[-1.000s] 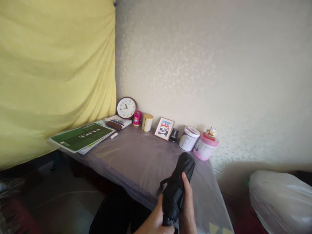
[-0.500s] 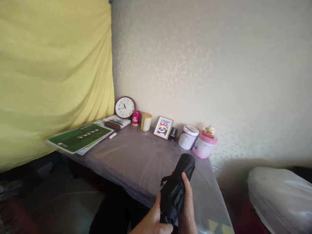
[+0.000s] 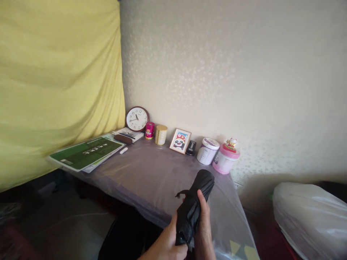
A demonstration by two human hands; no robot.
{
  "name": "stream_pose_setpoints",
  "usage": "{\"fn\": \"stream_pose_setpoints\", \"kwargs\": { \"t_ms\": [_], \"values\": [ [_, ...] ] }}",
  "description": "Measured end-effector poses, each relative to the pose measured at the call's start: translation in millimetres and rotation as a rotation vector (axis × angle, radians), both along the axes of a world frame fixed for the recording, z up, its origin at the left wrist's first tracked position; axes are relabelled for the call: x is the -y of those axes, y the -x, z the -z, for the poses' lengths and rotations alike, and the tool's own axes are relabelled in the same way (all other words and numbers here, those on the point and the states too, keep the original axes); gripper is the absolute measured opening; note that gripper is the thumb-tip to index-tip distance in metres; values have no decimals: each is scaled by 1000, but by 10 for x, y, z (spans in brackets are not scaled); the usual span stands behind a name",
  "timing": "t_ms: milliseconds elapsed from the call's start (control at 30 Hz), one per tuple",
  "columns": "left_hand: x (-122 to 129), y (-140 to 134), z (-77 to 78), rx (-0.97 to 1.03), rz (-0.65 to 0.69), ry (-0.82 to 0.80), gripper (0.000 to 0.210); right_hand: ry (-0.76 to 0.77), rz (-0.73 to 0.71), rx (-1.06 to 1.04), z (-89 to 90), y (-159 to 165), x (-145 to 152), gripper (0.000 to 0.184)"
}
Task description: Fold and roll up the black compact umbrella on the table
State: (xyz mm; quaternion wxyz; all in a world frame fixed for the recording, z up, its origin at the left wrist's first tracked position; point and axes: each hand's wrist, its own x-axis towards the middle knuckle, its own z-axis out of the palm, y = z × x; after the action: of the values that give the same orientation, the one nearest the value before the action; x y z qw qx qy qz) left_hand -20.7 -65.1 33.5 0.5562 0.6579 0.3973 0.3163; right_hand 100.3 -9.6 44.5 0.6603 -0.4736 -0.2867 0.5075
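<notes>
A folded black umbrella is held tilted above the front right part of the table, its wide end pointing away from me. My left hand is closed round its near end. Further up, on the right side, my right hand wraps the folded cloth, the thumb lying along the top. A loose black strap sticks out to the left of the umbrella. Most of my right fingers are hidden behind it.
Along the wall stand a clock, a pink can, a yellow-lidded can, a panda picture frame, a black stapler-like object and two tubs. Green-covered papers lie left; a plastic-wrapped bundle is at right.
Both hands stay on the umbrella, which has shifted slightly left in view. Its strap now stands out further to the left. The whole view has moved a little.
</notes>
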Motion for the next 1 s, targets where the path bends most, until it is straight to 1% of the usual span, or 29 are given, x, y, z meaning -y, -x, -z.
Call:
{"fn": "stream_pose_setpoints", "kwargs": {
  "t_ms": [33, 67, 100, 167, 200, 233, 267, 333, 367, 433, 467, 500, 533, 567, 600, 700, 733, 767, 867, 933, 1000],
  "values": [
    [1, -15, 16, -61, -56, -88, 91, 2, -7, 35, 9, -4, -6, 55],
    [6, -34, 35, -165, -119, -170, 94, 3, -6, 70, 21, -8, -15, 56],
    [14, -53, 53, -298, -169, -217, 95, -3, 2, 108, 35, -11, -25, 56],
    [33, -77, 67, -551, -201, -208, 95, -19, 34, 168, 63, -13, -42, 56],
    [41, -76, 59, -618, -193, -190, 93, -22, 47, 185, 73, -11, -48, 56],
    [47, -65, 38, -625, -181, -187, 93, -23, 55, 192, 80, -8, -52, 55],
    [49, -45, 6, -572, -171, -196, 95, -20, 58, 189, 82, -4, -53, 56],
    [43, 12, -83, -335, -148, -171, 98, -2, 53, 159, 70, 6, -51, 56],
    [36, 41, -133, -179, -137, -109, 98, 15, 36, 135, 59, 10, -49, 57],
    [15, 88, -220, 69, -79, 117, 92, 50, -8, 94, 31, 16, -46, 57],
    [2, 101, -248, 137, -42, 208, 87, 62, -25, 90, 18, 17, -47, 57],
    [-12, 106, -260, 158, -6, 270, 82, 63, -28, 100, 9, 15, -49, 57],
    [-27, 106, -257, 139, 13, 285, 78, 51, -18, 127, 5, 11, -53, 57],
    [-45, 100, -237, 90, 5, 246, 77, 29, 1, 168, 6, 3, -60, 57],
    [-65, 93, -206, 23, -34, 157, 77, 4, 23, 220, 13, -7, -68, 58],
    [-142, 74, -84, -233, -226, -241, 84, -50, 71, 371, 57, -51, -107, 59],
    [-172, 73, -51, -325, -267, -342, 86, -59, 84, 406, 74, -67, -123, 57],
    [-203, 73, -26, -417, -287, -400, 87, -67, 98, 430, 91, -83, -141, 56],
    [-299, 77, 5, -649, -291, -456, 87, -107, 110, 465, 152, -133, -195, 56],
    [-354, 69, 22, -764, -286, -485, 85, -115, 102, 512, 218, -171, -230, 60],
    [-397, 49, 63, -851, -277, -502, 84, -96, 135, 590, 313, -212, -260, 66]
  ]
}}
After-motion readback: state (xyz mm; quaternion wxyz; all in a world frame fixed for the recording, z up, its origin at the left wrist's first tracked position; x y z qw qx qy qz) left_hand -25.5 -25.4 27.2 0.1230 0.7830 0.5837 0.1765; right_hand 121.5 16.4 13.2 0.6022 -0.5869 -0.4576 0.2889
